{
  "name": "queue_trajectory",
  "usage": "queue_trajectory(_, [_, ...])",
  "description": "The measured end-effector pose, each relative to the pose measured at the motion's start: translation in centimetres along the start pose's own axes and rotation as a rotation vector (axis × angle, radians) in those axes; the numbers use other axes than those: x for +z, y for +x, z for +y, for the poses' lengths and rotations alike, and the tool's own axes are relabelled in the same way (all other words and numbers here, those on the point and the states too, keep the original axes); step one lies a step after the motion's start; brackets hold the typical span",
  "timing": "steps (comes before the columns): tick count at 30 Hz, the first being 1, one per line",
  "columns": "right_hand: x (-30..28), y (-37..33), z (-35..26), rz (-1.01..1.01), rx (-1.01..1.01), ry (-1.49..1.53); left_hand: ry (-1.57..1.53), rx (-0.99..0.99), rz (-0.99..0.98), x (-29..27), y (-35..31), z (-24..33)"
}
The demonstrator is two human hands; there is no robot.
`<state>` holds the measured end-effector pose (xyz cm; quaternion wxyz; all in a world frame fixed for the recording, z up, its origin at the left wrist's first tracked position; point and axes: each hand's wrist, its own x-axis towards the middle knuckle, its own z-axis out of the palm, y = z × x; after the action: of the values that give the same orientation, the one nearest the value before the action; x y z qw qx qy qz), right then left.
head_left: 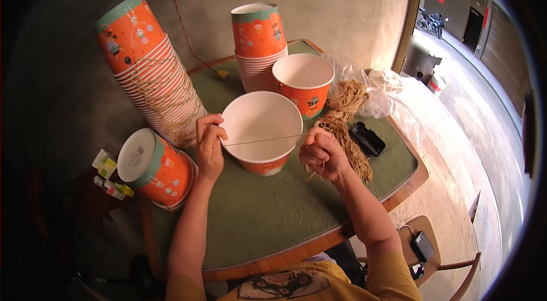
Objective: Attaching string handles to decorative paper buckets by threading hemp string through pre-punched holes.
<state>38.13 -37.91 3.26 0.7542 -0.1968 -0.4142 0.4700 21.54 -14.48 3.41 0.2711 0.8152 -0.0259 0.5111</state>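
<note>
An orange paper bucket with a white inside stands open-end up in front of me. A thin tan string runs taut across its mouth from hand to hand. My left hand is closed at the bucket's left rim, pinching one part of the string there. On the other side, my right hand is closed in a fist around the string, just off the right rim, with a loose tail hanging below. Beside my right hand lies a thick bundle of tan strings.
A tall leaning bucket stack, wound with string, rises at left; a shorter stack stands behind. Another bucket is at the back. A tipped bucket sits by the left edge. Right are a black case and clear plastic bags.
</note>
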Motion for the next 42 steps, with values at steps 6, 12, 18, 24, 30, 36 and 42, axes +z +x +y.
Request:
queue_trajectory(6, [-0.6, 0.2, 0.3, 0.035, -0.036, 0.166, -0.332, -0.092, 0.078, -0.4, 0.5, -0.5])
queue_trajectory(12, [-0.6, 0.2, 0.6, 0.064, -0.02, 0.223, -0.636, -0.222, 0.204, 0.2, -0.8, -2.9])
queue_trajectory(18, [-0.3, 0.2, 0.7, 0.161, 0.043, 0.194, -0.897, -0.492, 0.226, -0.3, -1.0, -4.1])
queue_trajectory(24, [1.5, 0.5, 0.9, 0.312, 0.042, 0.044, -0.133, -0.271, 0.398, -2.1, 2.3, 2.0])
queue_trajectory(30, [3.6, 0.2, 1.9, 0.442, -0.058, -0.232, -0.222, -0.293, -0.011, 0.6, 0.1, 13.7])
queue_trajectory(36, [4.8, 0.0, 2.2, 0.513, -0.119, -0.337, -0.149, -0.316, -0.398, 6.3, -3.3, 14.8])
queue_trajectory(42, [4.9, 0.2, 2.7, 0.574, -0.115, -0.383, -0.664, -0.643, -0.384, 8.2, -4.6, 13.2])
